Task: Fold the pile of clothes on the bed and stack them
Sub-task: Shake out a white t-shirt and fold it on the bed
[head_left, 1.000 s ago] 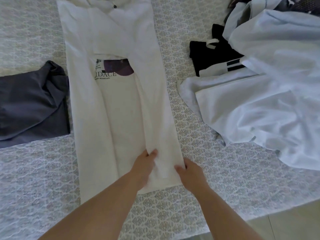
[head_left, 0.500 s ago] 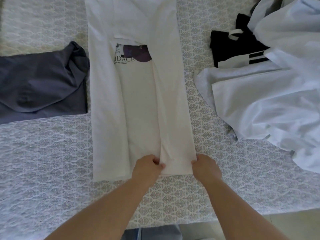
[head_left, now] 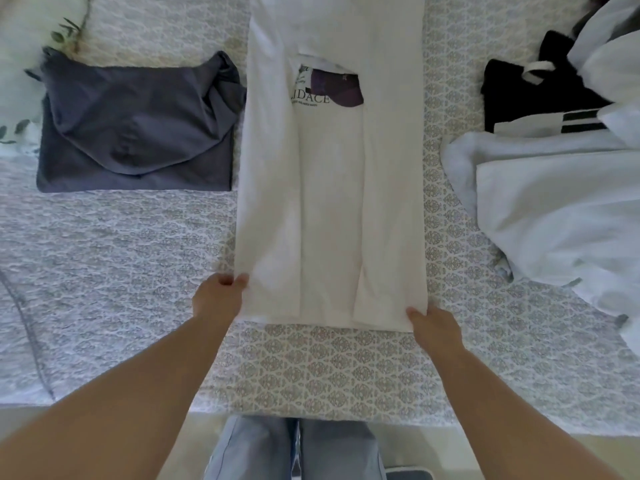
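Half a second earlier both hands sat close together at the right half of the hem; now the left hand [head_left: 219, 296] has shifted out to the hem's left corner, so the two hands stand at opposite corners. The left hand's fingers [head_left: 241, 280] curl over the corner of the white cotton T-shirt with a purple printed chest graphic [head_left: 329, 188] and pinch the cloth, the thumb tucked out of view beneath. The right hand [head_left: 437, 330] grips the right corner the same way, its fingers [head_left: 414, 311] closed on the fabric edge.

The shirt lies on the grey-and-white patterned bed cover [head_left: 346, 368], already folded inward along both sides into a long narrow strip. Its long axis runs straight away from the person, from the hem at the fingers up toward the collar end, which passes out of the top of the view. Both hands are equally near the hem; the coming fold likely carries that hem forward along the axis.

To the left, just beside the strip, rests a folded dark grey garment [head_left: 135, 129]. To the right, apart from it, lies the unfolded heap of white clothing [head_left: 554, 209] with a black-and-white striped piece [head_left: 526, 98] behind it.
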